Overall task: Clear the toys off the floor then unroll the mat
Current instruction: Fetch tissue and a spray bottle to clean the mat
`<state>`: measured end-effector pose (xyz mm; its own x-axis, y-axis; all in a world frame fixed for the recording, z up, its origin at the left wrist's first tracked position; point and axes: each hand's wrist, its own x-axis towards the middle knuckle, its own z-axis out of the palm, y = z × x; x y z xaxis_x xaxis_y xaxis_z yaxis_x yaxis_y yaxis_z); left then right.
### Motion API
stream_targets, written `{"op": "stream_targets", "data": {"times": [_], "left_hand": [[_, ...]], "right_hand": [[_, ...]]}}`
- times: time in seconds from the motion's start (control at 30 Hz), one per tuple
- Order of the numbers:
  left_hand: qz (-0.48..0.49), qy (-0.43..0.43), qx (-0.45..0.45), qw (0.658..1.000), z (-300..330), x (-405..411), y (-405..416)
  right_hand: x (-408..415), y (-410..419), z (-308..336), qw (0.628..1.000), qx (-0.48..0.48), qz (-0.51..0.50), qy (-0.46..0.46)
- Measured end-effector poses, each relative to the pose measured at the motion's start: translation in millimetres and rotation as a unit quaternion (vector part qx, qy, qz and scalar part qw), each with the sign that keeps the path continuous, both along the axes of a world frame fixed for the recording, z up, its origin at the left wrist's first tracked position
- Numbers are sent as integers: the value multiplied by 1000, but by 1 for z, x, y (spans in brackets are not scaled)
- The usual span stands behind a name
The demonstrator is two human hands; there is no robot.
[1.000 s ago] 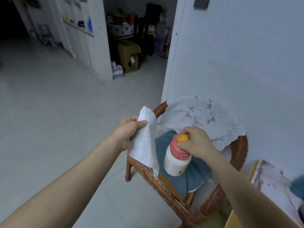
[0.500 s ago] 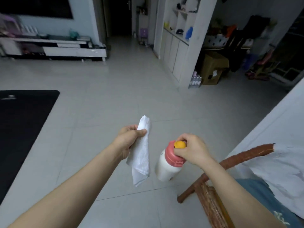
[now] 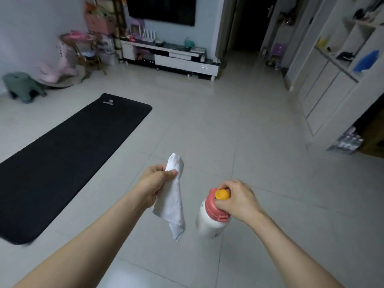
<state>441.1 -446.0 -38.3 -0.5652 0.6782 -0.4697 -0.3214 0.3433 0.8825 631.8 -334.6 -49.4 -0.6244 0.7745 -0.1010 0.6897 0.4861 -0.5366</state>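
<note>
View swung leftward off wicker chair since earlier frames; black mat [image 3: 68, 161] now in sight, lying flat and fully unrolled on tiled floor [image 3: 239, 129], left of both hands. Floor around mat free of toys. Judgement: task steps look done. Left hand [image 3: 154, 183] pinches white cloth [image 3: 171, 202]. Right hand [image 3: 235, 199] grips pink-capped bottle [image 3: 209, 221] by top; contents unseen. Next move likely calls for setting both near mat.

Home liv. rm: TV stand [image 3: 170, 59], toys [image 3: 22, 87].
</note>
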Motion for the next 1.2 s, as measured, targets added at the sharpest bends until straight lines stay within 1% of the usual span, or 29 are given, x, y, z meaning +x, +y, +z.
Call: {"op": "stream_targets", "data": {"times": [0.03, 0.27, 0.4, 0.63, 0.83, 0.97, 1.07, 1.2], "left_hand": [[20, -3, 1, 1000, -2, -10, 18], [75, -7, -14, 997, -9, -65, 82], [84, -9, -9, 996, -15, -114, 130], [77, -14, -9, 997, -17, -228, 230], [80, 6, -15, 997, -3, -326, 309], [92, -1, -21, 995, -4, -370, 353], [107, 5, -28, 994, -10, -405, 393], [147, -2, -27, 989, -22, -448, 454]], "right_hand": [[-14, 26, -1, 1000, 3, 18, -1], [-74, 119, -5, 999, 1, 54, -9], [-121, 171, -10, 998, -3, 55, -10], [-228, 256, -27, 998, -18, 51, -24], [-317, 323, -27, 999, -40, 19, 26], [-368, 371, -24, 998, -49, 23, 43], [-410, 419, -26, 996, -58, 49, 40], [-464, 492, -39, 992, -55, 111, 15]]}}
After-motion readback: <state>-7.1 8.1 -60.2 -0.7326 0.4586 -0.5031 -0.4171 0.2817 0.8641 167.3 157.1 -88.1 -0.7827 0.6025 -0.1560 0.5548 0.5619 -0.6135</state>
